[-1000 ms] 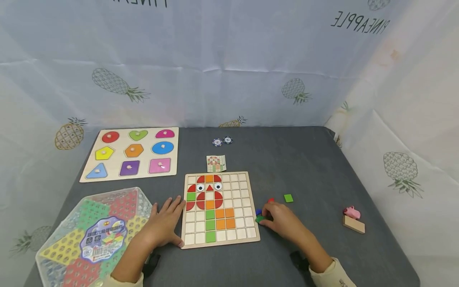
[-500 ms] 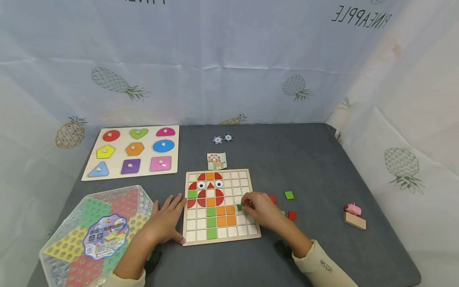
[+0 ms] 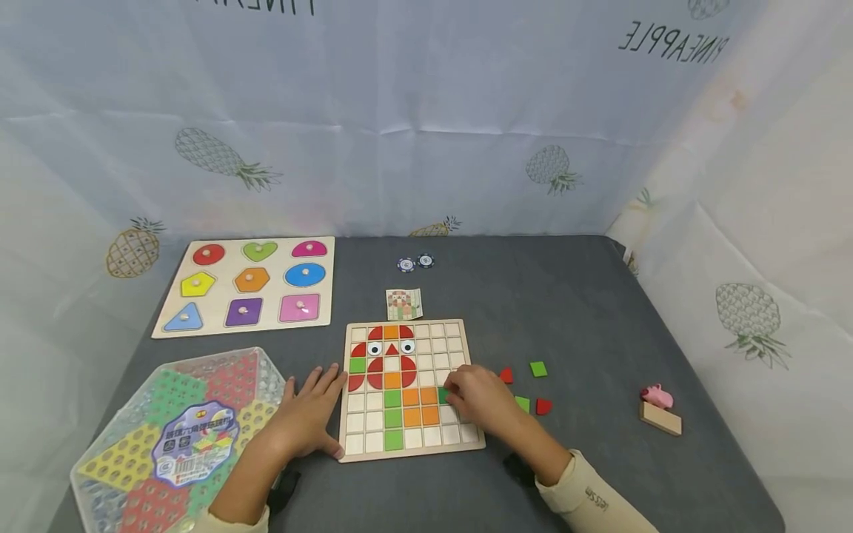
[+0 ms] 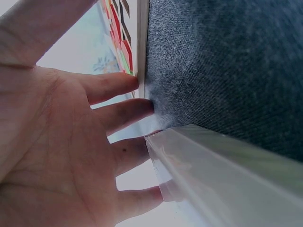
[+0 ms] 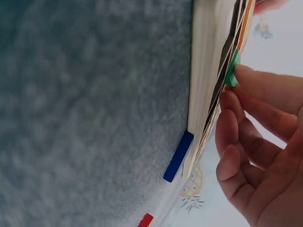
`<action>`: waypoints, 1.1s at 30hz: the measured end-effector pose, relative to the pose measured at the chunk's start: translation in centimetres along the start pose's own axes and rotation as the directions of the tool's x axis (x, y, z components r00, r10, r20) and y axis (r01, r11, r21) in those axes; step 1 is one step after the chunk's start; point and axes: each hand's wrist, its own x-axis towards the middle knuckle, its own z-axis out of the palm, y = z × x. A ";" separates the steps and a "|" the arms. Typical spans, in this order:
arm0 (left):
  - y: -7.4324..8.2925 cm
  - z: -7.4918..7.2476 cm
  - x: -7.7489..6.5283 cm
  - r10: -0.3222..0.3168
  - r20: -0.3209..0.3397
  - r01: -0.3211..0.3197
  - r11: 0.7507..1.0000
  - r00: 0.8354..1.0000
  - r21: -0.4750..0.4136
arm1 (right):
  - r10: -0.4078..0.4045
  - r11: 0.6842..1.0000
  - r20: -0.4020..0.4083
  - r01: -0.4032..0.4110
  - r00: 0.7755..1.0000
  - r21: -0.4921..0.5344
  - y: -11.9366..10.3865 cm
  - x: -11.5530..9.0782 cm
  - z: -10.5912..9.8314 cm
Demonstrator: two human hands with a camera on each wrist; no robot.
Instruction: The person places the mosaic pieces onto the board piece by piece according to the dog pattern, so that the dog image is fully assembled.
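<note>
A wooden grid board [image 3: 363, 448] lies on the dark table, with red, orange and green pieces and two round eye pieces set in its cells. My right hand [image 3: 486, 400] is over its right half and pinches a dark green tile [image 3: 443, 395] at the cell beside the orange squares [image 3: 421, 406]. In the right wrist view, thumb and forefinger hold that green tile [image 5: 233, 71] at the grid's surface. My left hand [image 3: 309, 414] has its fingers spread and touches the board's left edge. Against the board's right side lies a blue piece [image 5: 178, 157], which my right hand hides in the head view.
Red [image 3: 543, 406] and light green tiles [image 3: 538, 369] lie right of the board. Behind it sits a small pattern card [image 3: 403, 304] and two chips [image 3: 425, 260]. A shape puzzle [image 3: 223, 326] and clear hexagonal box [image 3: 193, 437] stand left; a pink pig [image 3: 657, 396] and wooden block [image 3: 660, 418] lie far right.
My right hand has carried the green tile from beside the board leftward onto the grid, uncovering the loose tiles on the right. My left hand has stayed at the board's left edge.
</note>
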 end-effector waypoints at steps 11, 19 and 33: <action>-0.1 0.3 0.0 -0.009 -0.013 0.008 1.000 1.000 -0.003 | -0.146 0.988 0.051 0.142 0.988 0.068 1.0 -0.2 -0.9; -0.1 0.2 0.0 0.003 -0.012 -0.003 1.000 1.000 0.000 | 0.180 0.983 -0.060 -0.181 0.982 -0.024 5.0 -2.0 -3.1; -0.1 0.2 0.0 0.001 -0.017 -0.001 1.000 1.000 -0.013 | 0.305 0.948 -0.027 -0.307 0.952 -0.085 10.1 -4.6 -4.2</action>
